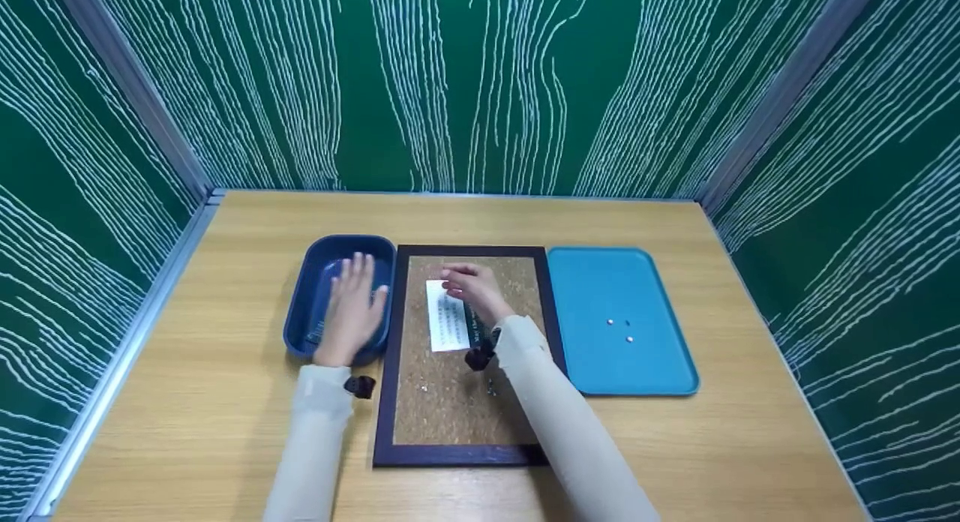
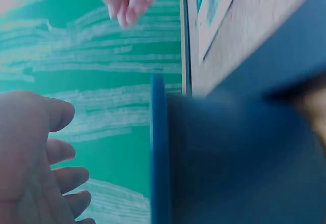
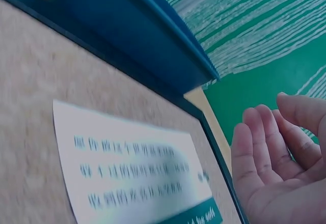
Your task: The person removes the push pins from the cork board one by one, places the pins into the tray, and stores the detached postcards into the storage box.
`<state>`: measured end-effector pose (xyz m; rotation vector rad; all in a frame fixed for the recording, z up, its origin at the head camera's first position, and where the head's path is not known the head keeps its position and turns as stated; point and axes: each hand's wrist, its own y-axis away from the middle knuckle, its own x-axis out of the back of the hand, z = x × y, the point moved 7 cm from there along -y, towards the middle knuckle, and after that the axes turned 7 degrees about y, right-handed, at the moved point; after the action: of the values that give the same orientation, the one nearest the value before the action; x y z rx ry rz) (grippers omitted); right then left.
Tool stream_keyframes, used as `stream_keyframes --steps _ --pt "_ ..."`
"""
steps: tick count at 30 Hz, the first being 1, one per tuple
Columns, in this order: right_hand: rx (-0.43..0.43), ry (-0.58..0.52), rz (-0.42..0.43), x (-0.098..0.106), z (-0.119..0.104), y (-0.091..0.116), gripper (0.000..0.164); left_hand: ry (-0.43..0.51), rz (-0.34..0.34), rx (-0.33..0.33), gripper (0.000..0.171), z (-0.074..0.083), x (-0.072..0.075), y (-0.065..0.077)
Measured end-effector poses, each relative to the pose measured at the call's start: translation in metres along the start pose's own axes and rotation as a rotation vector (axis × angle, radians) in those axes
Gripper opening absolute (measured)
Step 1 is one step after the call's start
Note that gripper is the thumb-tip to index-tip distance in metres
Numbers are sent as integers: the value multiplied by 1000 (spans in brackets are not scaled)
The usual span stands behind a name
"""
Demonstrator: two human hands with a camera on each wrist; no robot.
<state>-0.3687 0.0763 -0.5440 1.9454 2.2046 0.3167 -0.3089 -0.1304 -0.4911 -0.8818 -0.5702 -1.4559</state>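
My left hand (image 1: 349, 312) hovers over the dark blue bin (image 1: 295, 312), fingers straight and nothing in them. In the left wrist view that hand (image 2: 30, 152) is beside the bin's rim (image 2: 159, 152). Above the framed cork board (image 1: 435, 424) is my right hand (image 1: 478, 288), close over a printed card (image 1: 444, 323). Its fingers are loosely bent in the right wrist view, and the palm of the right hand (image 3: 285, 168) shows nothing held. The card (image 3: 117, 168) is white with a green band and lies on the cork; the right hand and wrist partly cover it in the head view.
A light blue tray (image 1: 607, 282) adjoins the board's right side, with a few tiny pieces (image 1: 629, 339) on it. Small shiny bits (image 1: 424, 388) lie on the lower cork. Green walls (image 1: 375, 132) with white lines surround the wooden table (image 1: 187, 342).
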Motion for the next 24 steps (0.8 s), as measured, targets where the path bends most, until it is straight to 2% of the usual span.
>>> stream_keyframes --steps 4,8,11,17,24 --pt "-15 54 22 14 6 -4 35 19 -37 -44 60 21 -17 -1" --pt "-32 62 33 25 12 -7 33 60 -62 -88 58 39 -33 -2" --pt "-43 62 48 32 16 -9 31 41 -89 -104 57 48 -44 -3" --pt "-60 69 48 39 21 -11 35 10 -155 -100 60 57 -66 -5" --pt "-63 99 51 45 24 -15 33 -2 -204 -138 57 64 -89 -6"
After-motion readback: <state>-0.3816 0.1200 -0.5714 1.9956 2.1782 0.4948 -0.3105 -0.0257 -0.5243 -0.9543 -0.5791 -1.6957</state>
